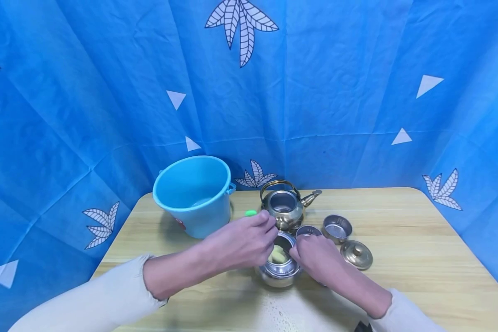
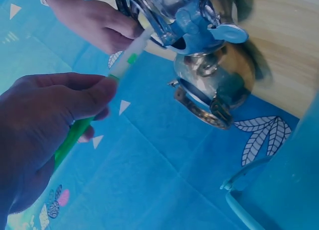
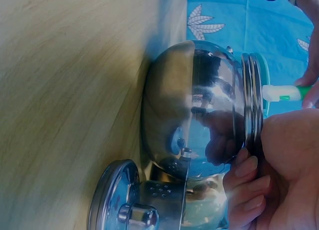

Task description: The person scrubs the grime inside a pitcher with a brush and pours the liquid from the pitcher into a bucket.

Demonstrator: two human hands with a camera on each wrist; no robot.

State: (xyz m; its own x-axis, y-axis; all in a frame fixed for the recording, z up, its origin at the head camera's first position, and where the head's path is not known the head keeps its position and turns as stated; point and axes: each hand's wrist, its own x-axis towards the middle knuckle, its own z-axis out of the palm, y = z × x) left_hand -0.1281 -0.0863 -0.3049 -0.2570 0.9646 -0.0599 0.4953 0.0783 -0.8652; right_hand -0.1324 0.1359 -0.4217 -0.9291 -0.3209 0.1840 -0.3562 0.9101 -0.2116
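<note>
My left hand (image 1: pixel 253 240) holds a green-and-white handled sponge brush, its handle (image 2: pixel 124 65) between thumb and fingers in the left wrist view. The brush's pale yellow sponge head (image 1: pixel 278 255) is inside a round, shiny metal kettle (image 3: pixel 199 100) that stands on the table without a lid. On the kettle's right side, my right hand (image 1: pixel 321 258) grips its rim, thumb at the top and fingers curled against the outside in the right wrist view. Behind it stands a second, brass-coloured kettle (image 1: pixel 288 216), uncovered, with its arched handle up and spout pointing right.
Right of the kettles are two small metal strainer cups (image 1: pixel 337 228) and a brass-coloured knobbed lid (image 1: pixel 357 255). A blue bucket (image 1: pixel 203 207) stands at the back left of the wooden table (image 1: pixel 423 258). Water drops (image 1: pixel 280 316) lie near the front edge. A blue curtain (image 1: pixel 315 92) hangs behind.
</note>
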